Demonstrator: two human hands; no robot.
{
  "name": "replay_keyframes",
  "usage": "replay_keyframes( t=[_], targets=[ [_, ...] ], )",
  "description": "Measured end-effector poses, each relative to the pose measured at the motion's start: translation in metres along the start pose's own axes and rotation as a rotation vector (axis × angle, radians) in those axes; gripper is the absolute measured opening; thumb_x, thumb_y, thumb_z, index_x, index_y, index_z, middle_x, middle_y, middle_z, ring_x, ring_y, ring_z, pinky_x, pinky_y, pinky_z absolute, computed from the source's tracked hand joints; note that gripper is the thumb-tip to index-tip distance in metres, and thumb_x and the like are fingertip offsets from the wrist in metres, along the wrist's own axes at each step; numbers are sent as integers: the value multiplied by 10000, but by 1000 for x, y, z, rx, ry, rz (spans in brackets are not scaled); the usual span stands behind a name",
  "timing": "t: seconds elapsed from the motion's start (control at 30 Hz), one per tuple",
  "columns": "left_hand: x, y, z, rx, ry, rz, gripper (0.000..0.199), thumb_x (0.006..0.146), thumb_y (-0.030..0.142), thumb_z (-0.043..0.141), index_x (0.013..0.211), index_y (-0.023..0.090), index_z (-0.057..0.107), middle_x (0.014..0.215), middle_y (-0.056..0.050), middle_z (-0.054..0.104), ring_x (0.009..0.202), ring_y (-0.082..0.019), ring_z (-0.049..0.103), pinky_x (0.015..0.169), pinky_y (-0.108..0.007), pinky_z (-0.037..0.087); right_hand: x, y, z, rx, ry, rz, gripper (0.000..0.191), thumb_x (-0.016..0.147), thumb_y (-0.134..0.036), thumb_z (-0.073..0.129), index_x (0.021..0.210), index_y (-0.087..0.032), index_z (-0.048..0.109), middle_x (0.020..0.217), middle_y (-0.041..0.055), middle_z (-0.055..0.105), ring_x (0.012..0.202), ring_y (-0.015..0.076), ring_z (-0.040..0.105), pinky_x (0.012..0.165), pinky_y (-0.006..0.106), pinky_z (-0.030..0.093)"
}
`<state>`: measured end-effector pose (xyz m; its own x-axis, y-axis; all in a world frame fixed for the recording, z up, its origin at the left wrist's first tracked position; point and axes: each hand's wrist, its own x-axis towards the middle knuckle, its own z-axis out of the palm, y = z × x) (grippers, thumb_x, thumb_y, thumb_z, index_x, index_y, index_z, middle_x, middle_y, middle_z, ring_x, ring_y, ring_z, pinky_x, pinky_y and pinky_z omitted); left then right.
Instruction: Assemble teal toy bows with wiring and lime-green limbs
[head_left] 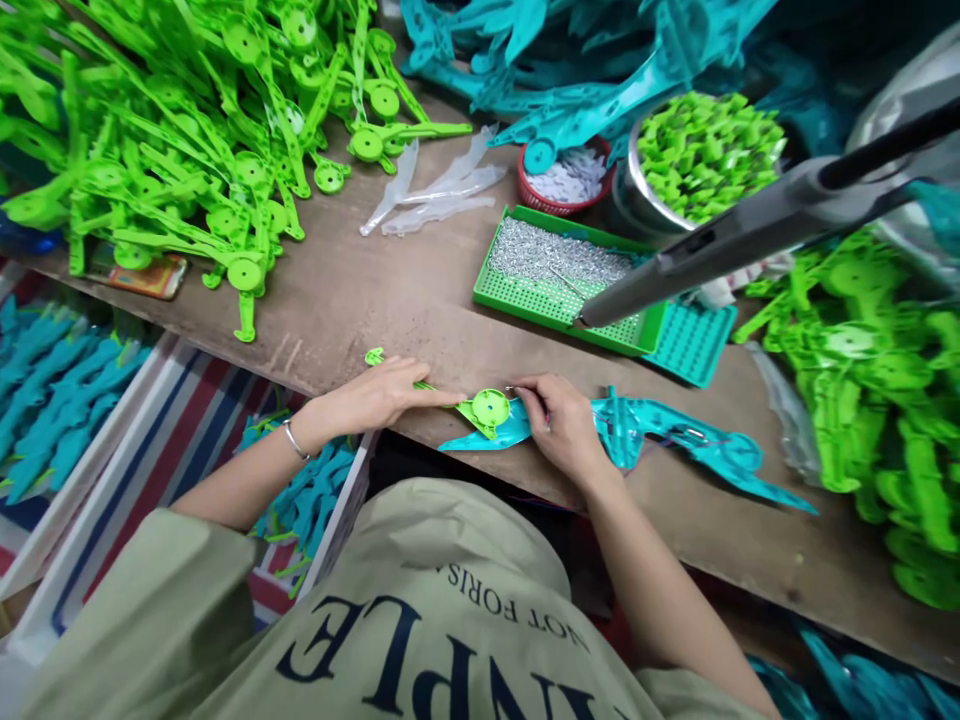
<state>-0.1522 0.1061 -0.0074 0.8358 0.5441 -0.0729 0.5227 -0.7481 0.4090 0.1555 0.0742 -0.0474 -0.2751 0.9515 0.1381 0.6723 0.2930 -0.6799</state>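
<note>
A turquoise plastic bow-shaped shell [675, 420] lies along the table's near edge. Over its left end sits a lime-green plastic arm [491, 408] with a round disc. My left hand [382, 393] grips this arm along its length, the index finger stretched toward the disc; the palm hides part of the arm. Just right of the disc, my right hand [559, 418] is closed, thumb and index finger pinching a small metal screw [511, 389]. Its other fingers are curled over the turquoise shell and cover part of it.
A green tray [487, 291] of small metal screws stands behind the hands, near a red basket [544, 205] of white pieces and a metal bucket [634, 165] of green pieces. Lime-green arms [247, 170] pile up left. Clear plastic strips [442, 190] lie behind. A grey pole [720, 230] juts in from the right.
</note>
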Motion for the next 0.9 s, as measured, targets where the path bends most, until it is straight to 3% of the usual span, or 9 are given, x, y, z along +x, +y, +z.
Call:
replay_keyframes(
  t=[0.23,0.4,0.67,0.9],
  targets=[
    [21,-21,-7,-150,-31,27,669,943,14,375,1349,444,686,1006,-49,634,880,-195,517,909,-326,421,1,-1,-2,-9,-9,-15,211,1024,-286,497,970,-244,696,932,83,766,889,256,707,853,432,554],
    [27,-23,-13,-147,-78,30,657,960,40,364,1386,443,661,1010,-58,641,921,-210,528,918,-344,415,1,-2,-1,-10,-6,-10,212,1024,-284,497,978,-243,700,932,80,764,881,253,702,849,431,556],
    [14,-17,-19,-179,-173,48,645,974,63,354,1415,437,638,1002,-54,627,898,-197,536,868,-315,403,0,-1,0,-27,12,-15,214,1023,-273,500,980,-236,706,941,86,765,895,256,705,858,432,558],
    [32,-24,-20,-261,-176,33,648,937,49,388,1354,447,686,969,-43,644,903,-197,549,898,-305,418,0,-1,1,-33,12,-3,219,1020,-279,494,974,-239,704,943,90,768,892,263,697,850,438,552]
  ],
)
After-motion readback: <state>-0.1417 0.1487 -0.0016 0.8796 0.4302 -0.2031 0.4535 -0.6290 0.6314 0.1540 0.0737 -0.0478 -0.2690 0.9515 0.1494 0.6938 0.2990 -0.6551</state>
